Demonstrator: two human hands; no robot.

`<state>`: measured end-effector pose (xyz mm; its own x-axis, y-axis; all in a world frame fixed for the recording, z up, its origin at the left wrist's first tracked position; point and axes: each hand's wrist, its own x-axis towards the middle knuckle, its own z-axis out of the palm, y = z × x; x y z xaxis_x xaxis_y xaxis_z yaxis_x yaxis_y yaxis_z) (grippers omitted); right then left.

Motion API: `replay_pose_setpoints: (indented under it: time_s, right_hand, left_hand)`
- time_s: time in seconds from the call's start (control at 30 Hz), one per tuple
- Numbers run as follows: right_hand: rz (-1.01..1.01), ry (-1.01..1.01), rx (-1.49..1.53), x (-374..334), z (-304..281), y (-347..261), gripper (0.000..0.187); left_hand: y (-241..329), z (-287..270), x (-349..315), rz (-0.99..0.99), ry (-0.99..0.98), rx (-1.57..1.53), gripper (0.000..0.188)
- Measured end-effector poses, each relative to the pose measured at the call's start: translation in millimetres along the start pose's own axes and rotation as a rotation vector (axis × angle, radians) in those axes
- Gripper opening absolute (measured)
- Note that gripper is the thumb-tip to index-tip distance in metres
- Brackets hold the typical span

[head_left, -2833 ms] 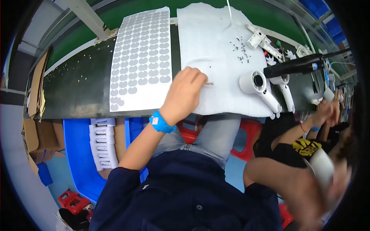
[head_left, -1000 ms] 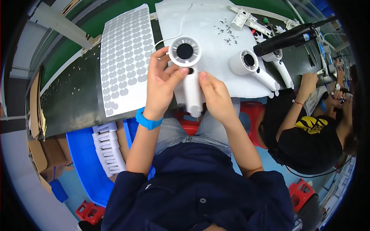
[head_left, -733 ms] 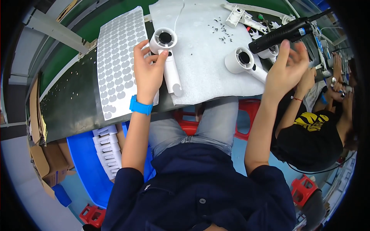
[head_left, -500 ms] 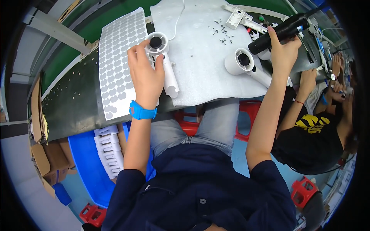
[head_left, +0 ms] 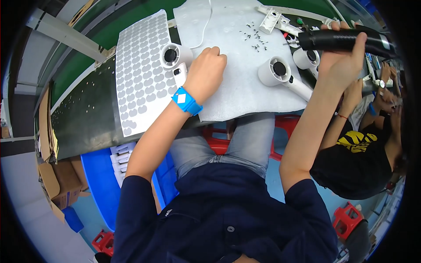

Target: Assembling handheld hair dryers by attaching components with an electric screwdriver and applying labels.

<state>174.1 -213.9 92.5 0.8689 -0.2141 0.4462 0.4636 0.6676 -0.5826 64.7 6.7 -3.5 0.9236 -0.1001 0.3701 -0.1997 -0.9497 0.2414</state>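
My right hand [head_left: 342, 61] grips a black electric screwdriver [head_left: 324, 40], held nearly level with its thin bit pointing left. A white handheld fan [head_left: 186, 54] with a black hub lies at the left edge of the white foam mat [head_left: 237, 96]. My left hand [head_left: 207, 72] is closed beside that fan's head and covers most of its handle; whatever its curled fingers hold is hidden. A second white fan [head_left: 266, 75] lies on the mat's right side, and a third [head_left: 301, 60] rests behind it, partly behind my right hand. Several small dark screws [head_left: 255, 37] are scattered on the mat.
A sheet of grey stickers [head_left: 142, 70] lies left on the dark bench [head_left: 87, 118]. White plastic parts [head_left: 269, 22] and a white cable [head_left: 206, 33] are at the back. A blue bin [head_left: 98, 188] stands below. A co-worker [head_left: 351, 162] sits close at right.
My left hand has left the fan's head and moved right, its fingers now curled. My right hand has moved right with the screwdriver, which has swung nearly level.
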Motion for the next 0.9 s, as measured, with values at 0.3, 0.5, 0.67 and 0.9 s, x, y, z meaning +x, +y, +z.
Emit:
replay_pose_setpoints:
  time_s: [0.3,0.5,0.67,0.9]
  right_hand:
    - [0.106,-0.352,0.36,-46,34,-50,0.04]
    - [0.029,-0.387,0.319,-58,43,-60,0.043]
    - [-0.042,-0.432,0.306,-64,44,-64,0.044]
    - [-0.051,-0.406,0.264,-73,49,-70,0.044]
  left_hand:
    - [41,-50,-8,-0.451,-0.019,-1.685,0.017]
    - [72,-57,-18,-0.424,-0.052,-2.14,0.019]
    - [80,-60,-20,-0.413,-0.059,-2.183,0.019]
    - [88,-60,-24,-0.393,-0.037,-2.197,0.019]
